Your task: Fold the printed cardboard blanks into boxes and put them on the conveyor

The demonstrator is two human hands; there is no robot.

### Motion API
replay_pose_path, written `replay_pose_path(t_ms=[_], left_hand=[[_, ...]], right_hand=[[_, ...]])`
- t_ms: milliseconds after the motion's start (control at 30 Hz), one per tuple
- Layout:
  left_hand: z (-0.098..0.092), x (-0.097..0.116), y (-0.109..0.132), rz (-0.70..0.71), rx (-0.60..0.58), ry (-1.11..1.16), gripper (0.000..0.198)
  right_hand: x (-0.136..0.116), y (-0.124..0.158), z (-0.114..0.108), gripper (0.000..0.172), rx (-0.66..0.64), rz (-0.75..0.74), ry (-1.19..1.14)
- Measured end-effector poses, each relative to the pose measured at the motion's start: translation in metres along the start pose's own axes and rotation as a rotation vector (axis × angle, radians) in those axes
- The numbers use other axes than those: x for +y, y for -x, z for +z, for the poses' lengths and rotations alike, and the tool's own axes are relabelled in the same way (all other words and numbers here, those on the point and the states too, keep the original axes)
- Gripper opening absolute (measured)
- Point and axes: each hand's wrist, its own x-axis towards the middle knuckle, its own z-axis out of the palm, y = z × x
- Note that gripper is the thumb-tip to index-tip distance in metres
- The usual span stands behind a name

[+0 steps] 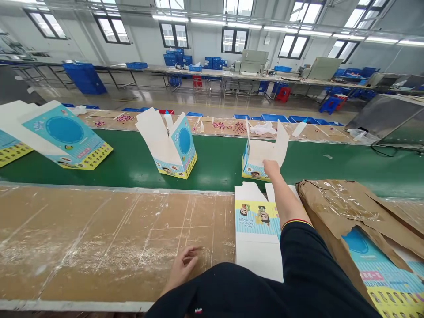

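Note:
My right hand [271,168] reaches out over the green conveyor belt [218,163] and rests on the near flap of an opened printed carton [261,157]; its fingers are hidden behind the flap. My left hand [183,265] hovers low over the cardboard-covered bench [99,238] with fingers loosely curled and nothing in it. A flat, unfolded carton [256,229] lies on the bench under my right forearm. Another opened carton [172,145] stands on the belt to the left, and a third [66,137] lies tilted at the far left.
A torn brown paper wrap [344,207] holding a stack of flat cartons [380,269] sits at the right. Across the belt is a second bench with small pink items [232,127] and blue trays [274,117]. A grey machine [387,117] stands far right.

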Motion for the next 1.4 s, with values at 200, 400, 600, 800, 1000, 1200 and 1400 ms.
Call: replay_pose_path(t_ms=[200, 400, 600, 800, 1000, 1200, 1400], left_hand=[[0.017, -0.001, -0.020, -0.102, -0.246, -0.070, 0.043], [0.042, 0.024, -0.048, -0.283, -0.535, 0.006, 0.050], [0.095, 0.063, -0.068, -0.407, -0.616, 0.114, 0.052], [0.122, 0.082, -0.073, -0.452, -0.676, 0.194, 0.030], [0.121, 0.086, -0.062, -0.478, -0.628, 0.244, 0.040], [0.122, 0.091, -0.057, -0.484, -0.592, 0.274, 0.036], [0.118, 0.084, -0.065, -0.476, -0.451, 0.290, 0.038]], right_hand=[[0.001, 0.050, 0.041, 0.049, 0.122, 0.088, -0.117], [0.058, 0.149, 0.077, 0.046, -0.031, 0.652, -0.227], [0.109, 0.215, 0.082, 0.050, -0.149, 0.953, -0.238], [0.122, 0.205, 0.070, 0.049, -0.248, 1.006, -0.338], [0.128, 0.194, 0.060, 0.046, -0.264, 1.049, -0.413], [0.128, 0.195, 0.040, 0.045, -0.090, 1.065, -0.482], [0.128, 0.211, 0.006, 0.045, 0.186, 0.842, -0.662]])
